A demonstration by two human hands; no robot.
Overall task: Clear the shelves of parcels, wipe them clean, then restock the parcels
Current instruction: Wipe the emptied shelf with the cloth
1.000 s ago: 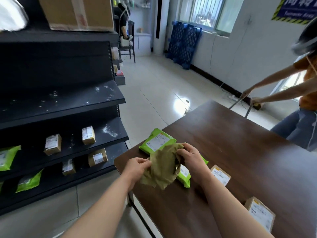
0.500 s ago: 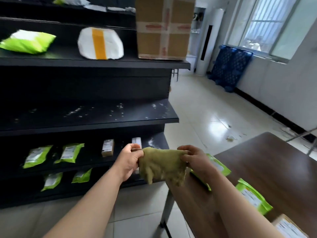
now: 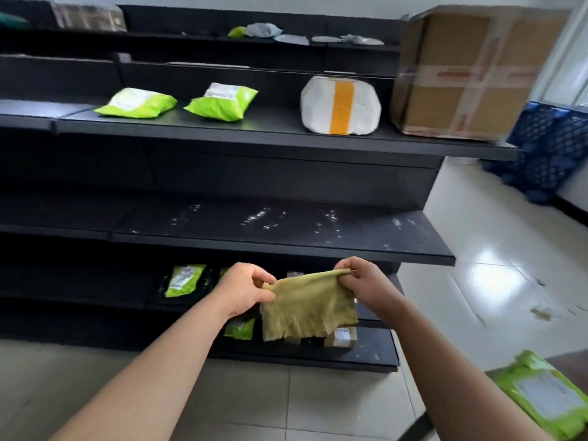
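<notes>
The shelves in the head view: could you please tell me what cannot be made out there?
Head view:
- Small box: mostly hidden behind the cloth.
- Label on the green parcel: too small to read.
- Cardboard box: blurred print.
- Top-shelf items: blurred, unidentifiable.

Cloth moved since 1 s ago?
Yes. The cloth, pinched by the left hand and right hand, has gone left off the table and now hangs before the shelving unit, below the dusty shelf.

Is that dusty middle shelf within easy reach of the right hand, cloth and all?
Probably yes. The right hand pinches the cloth just in front of the dusty shelf, and no parcel stands between them; the left hand would only need to let the cloth go.
</notes>
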